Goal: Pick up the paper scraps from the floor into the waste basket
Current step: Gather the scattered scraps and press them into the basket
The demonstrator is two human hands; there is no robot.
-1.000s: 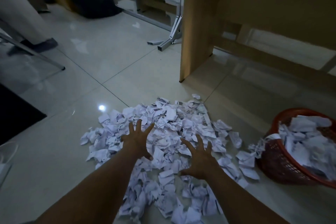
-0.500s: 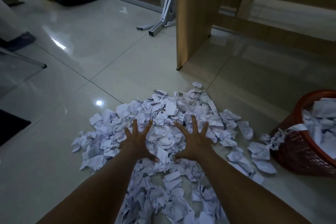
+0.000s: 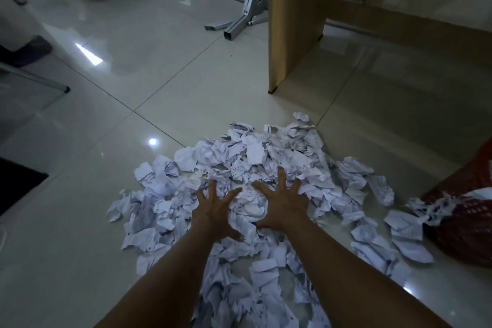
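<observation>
fingers (image 3: 281,176) spreading wide on both hands, clamping nothing | left hand (image 3: 215,208) and right hand (image 3: 282,202) pressing palms-down onto paper scraps (image 3: 255,157) heaped on floor (image 3: 87,194) | waste basket (image 3: 468,221) sitting right of heap, scraps touching its side

Crumpled white paper scraps (image 3: 255,168) lie matt on glossy, mirror-smooth floor tiles (image 3: 138,82), beside a red plastic mesh waste basket (image 3: 468,210), a matt wood-grain panel (image 3: 292,21) and grey metal legs (image 3: 247,8).
</observation>
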